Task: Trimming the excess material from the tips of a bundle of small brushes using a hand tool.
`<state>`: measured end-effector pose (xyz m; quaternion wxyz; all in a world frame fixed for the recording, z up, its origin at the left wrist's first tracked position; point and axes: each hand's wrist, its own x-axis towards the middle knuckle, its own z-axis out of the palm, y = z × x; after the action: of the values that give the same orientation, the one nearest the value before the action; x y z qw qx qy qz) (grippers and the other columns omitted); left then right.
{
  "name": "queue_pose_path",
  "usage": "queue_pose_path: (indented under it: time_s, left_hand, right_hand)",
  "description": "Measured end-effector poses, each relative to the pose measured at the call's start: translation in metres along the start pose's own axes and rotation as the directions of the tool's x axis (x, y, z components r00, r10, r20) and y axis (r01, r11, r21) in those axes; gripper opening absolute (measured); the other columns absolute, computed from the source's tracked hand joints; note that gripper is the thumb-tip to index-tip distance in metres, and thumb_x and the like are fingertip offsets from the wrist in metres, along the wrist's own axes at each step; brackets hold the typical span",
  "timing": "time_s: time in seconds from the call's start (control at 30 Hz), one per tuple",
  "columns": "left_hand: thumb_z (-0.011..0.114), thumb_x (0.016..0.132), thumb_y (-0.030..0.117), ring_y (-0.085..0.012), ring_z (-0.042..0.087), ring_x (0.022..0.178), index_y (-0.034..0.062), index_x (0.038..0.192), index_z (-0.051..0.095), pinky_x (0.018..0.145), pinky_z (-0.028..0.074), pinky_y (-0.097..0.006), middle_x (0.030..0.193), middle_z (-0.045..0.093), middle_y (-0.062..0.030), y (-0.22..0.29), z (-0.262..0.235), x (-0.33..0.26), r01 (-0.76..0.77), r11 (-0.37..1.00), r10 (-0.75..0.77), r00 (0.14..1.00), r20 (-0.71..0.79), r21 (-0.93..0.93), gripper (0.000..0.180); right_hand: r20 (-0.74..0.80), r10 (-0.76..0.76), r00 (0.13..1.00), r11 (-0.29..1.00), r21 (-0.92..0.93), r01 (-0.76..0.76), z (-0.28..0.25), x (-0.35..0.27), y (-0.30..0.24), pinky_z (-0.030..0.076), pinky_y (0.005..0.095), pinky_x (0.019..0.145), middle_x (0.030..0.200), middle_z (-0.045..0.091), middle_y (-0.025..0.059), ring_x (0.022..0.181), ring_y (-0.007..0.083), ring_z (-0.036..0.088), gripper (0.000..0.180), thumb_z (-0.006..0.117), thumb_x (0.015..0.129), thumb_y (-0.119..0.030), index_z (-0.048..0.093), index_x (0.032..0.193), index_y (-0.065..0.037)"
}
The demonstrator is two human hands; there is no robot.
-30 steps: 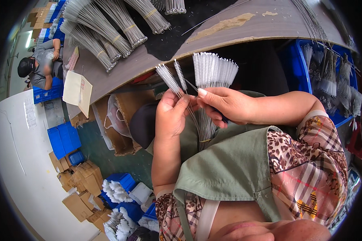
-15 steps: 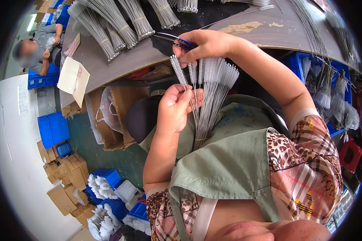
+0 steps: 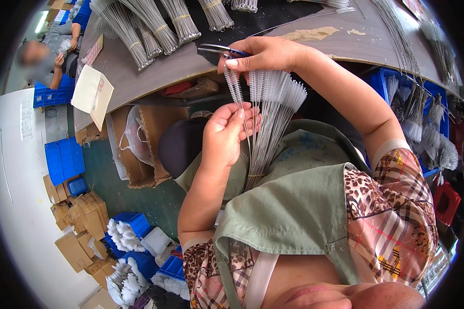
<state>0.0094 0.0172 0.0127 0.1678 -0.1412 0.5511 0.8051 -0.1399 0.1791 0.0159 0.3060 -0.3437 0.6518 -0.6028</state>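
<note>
Brushes fanned at frame centre

The left hand [image 3: 226, 135] pinches a fan of thin wire-stemmed brushes [image 3: 267, 116] at centre frame. The right hand [image 3: 265, 53], upper centre, closes on blue-handled scissors [image 3: 222, 50] at the table [image 3: 314, 26] edge, just above the brush tips.

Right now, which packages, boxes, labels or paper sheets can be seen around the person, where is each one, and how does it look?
Paper sheet: pale cream, folded, hanging over the table's left edge.
Open cardboard box: brown, under the table, with a clear plastic bag in it.
Small cardboard boxes: brown, piled on the floor at lower left.
Blue crates: rectangular plastic, on the floor at left.
</note>
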Motion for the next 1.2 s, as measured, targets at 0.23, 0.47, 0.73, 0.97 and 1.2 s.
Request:
queue_pose_path:
  time_s: [0.23,0.47,0.73,0.97,1.2]
  left_hand:
    - [0.046,0.094,0.011,-0.0288,0.063,0.092,-0.0014,0.103,0.052,0.081,0.051,-0.042,0.102,0.061,-0.0206,0.002,-0.002,-0.004,0.006,1.0,-0.006,1.0,0.011,-0.014,0.017]
    - [0.046,0.094,0.012,-0.0297,0.062,0.093,0.0025,0.102,0.051,0.081,0.051,-0.043,0.103,0.061,-0.0204,-0.001,-0.004,-0.009,-0.026,0.998,0.031,0.997,0.077,-0.065,0.014]
    - [0.042,0.096,0.012,-0.0286,0.062,0.095,0.0034,0.102,0.048,0.083,0.052,-0.041,0.104,0.06,-0.0198,-0.004,-0.004,-0.004,-0.034,0.994,0.05,0.987,0.156,-0.1,0.013]
    - [0.041,0.096,0.011,-0.0281,0.061,0.098,0.0048,0.103,0.048,0.087,0.05,-0.043,0.106,0.06,-0.0187,-0.003,0.002,-0.003,-0.042,0.997,0.056,0.977,0.207,-0.071,0.012]
    - [0.042,0.096,0.011,-0.0297,0.061,0.098,0.005,0.105,0.048,0.087,0.05,-0.045,0.107,0.06,-0.0193,-0.005,-0.001,-0.003,-0.065,0.996,0.076,0.976,0.206,-0.056,0.012]
  right_hand:
    - [-0.021,0.042,0.999,0.995,0.095,-0.04,0.004,0.0,-0.007,0.045,0.0258,0.069,0.08,0.059,0.0034,0.075,0.0113,0.054,0.045,0.046,0.093,-0.042,0.059,0.104,0.0]
    - [-0.465,-0.083,0.881,0.975,0.145,0.168,0.007,-0.024,-0.026,0.035,0.0189,0.056,0.069,0.045,-0.0034,0.06,0.0048,0.037,0.042,0.036,0.098,-0.04,0.058,0.102,-0.004]
    - [-0.172,0.144,0.975,0.99,0.021,-0.143,0.036,-0.095,-0.063,0.037,0.0221,0.049,0.061,0.048,-0.0009,0.054,0.0052,0.044,0.035,0.048,0.095,-0.032,0.06,0.091,0.001]
    - [-0.266,0.19,0.945,0.96,-0.153,-0.236,0.043,-0.094,-0.04,0.046,0.0345,0.063,0.071,0.063,0.0158,0.064,0.0246,0.059,0.038,0.051,0.092,-0.033,0.064,0.084,0.003]
    - [-0.251,0.145,0.957,0.977,-0.118,-0.179,0.043,-0.091,-0.036,0.048,0.0349,0.064,0.073,0.064,0.0155,0.068,0.0247,0.062,0.038,0.05,0.092,-0.032,0.064,0.082,0.002]
